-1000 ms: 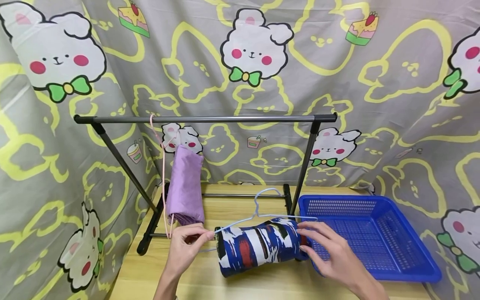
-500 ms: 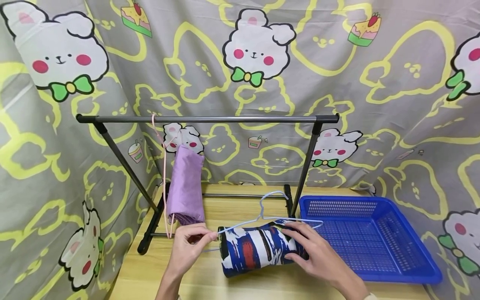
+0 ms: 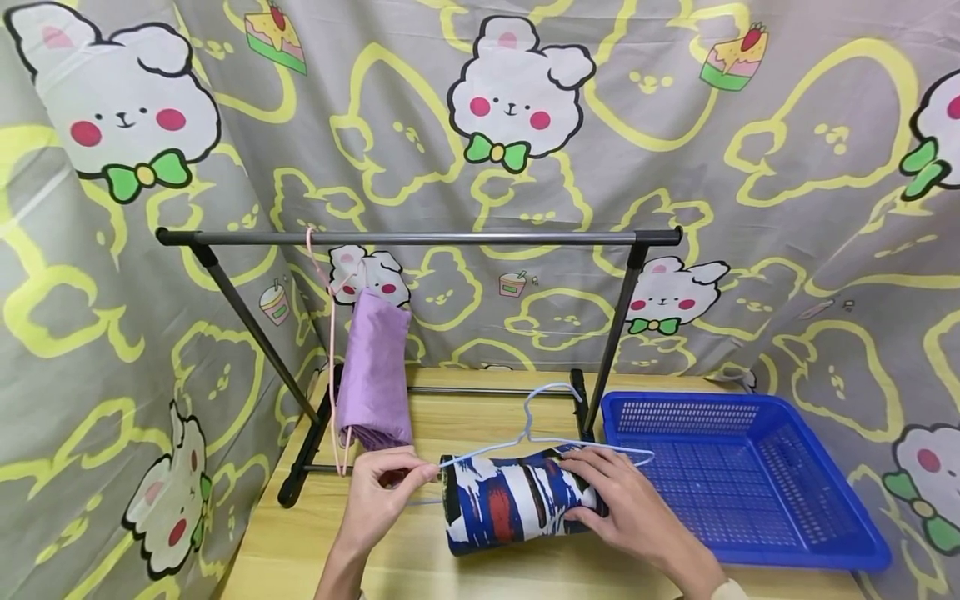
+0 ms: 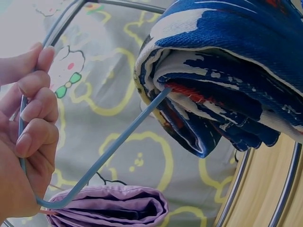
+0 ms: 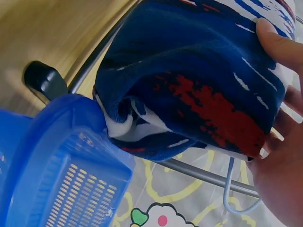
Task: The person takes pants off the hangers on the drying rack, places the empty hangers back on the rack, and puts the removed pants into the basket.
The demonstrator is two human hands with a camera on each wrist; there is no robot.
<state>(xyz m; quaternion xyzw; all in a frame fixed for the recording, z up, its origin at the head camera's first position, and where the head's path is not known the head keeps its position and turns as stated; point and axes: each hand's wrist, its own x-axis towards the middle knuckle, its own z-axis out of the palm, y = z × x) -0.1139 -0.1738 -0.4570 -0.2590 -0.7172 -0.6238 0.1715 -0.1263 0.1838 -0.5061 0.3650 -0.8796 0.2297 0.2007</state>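
A light blue wire hanger (image 3: 528, 427) carries a folded blue, white and red patterned cloth (image 3: 510, 504) draped over its lower bar. My left hand (image 3: 381, 493) holds the hanger's left end; in the left wrist view its curled fingers (image 4: 35, 106) wrap the wire, which runs on into the cloth's folds. On the cloth's right part lies my right hand (image 3: 626, 508), gripping it with the fingers on top and the thumb lower down. The right wrist view shows the thumb (image 5: 277, 45) against the fabric and the cloth's loosely folded end. The hanger's right corner sticks out past the cloth.
Behind the cloth stands a dark metal rack (image 3: 480, 238). From its left part hangs a pink hanger (image 3: 332, 367) with a folded purple cloth (image 3: 375, 367). A blue plastic basket (image 3: 750, 492) stands on the wooden table at the right, close to my right hand.
My right hand has moved left from the cloth's right end onto its top and now grips it. The hanger has shifted slightly right, and more of its right corner shows.
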